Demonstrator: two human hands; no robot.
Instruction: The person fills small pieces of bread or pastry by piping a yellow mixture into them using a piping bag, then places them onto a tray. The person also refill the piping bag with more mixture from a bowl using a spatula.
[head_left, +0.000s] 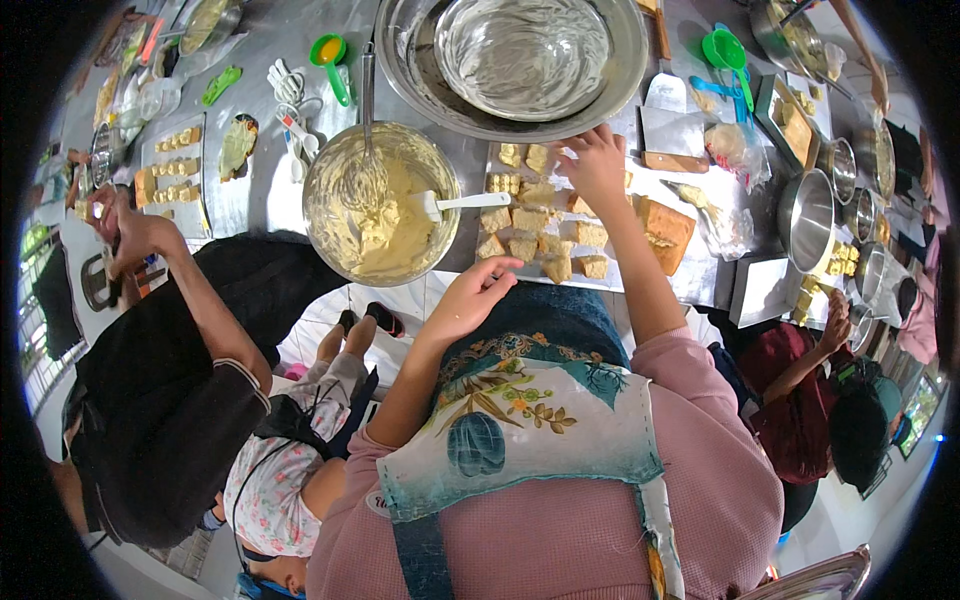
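Rows of small cake pieces (529, 219), some topped with pale cream, lie on a board in front of me. My right hand (596, 161) reaches over the far side of the board, fingers spread near a cream-topped piece; whether it touches one I cannot tell. Near the board's front left corner hovers my left hand (471, 298), fingers loosely bent, holding nothing. Left of the board stands a steel bowl of yellow cream (375, 247) with a wire whisk (367, 165) and a white spatula (472, 201) in it. A larger cake block (666, 234) sits right of the pieces.
Nested steel bowls (525, 60) stand at the table's far side. A metal scraper (673, 135) and a cream-filled piping bag (720, 217) lie right. Measuring spoons (296, 139) and a green cup (330, 56) lie left. Co-workers stand on both sides, one in black (172, 420) close at left.
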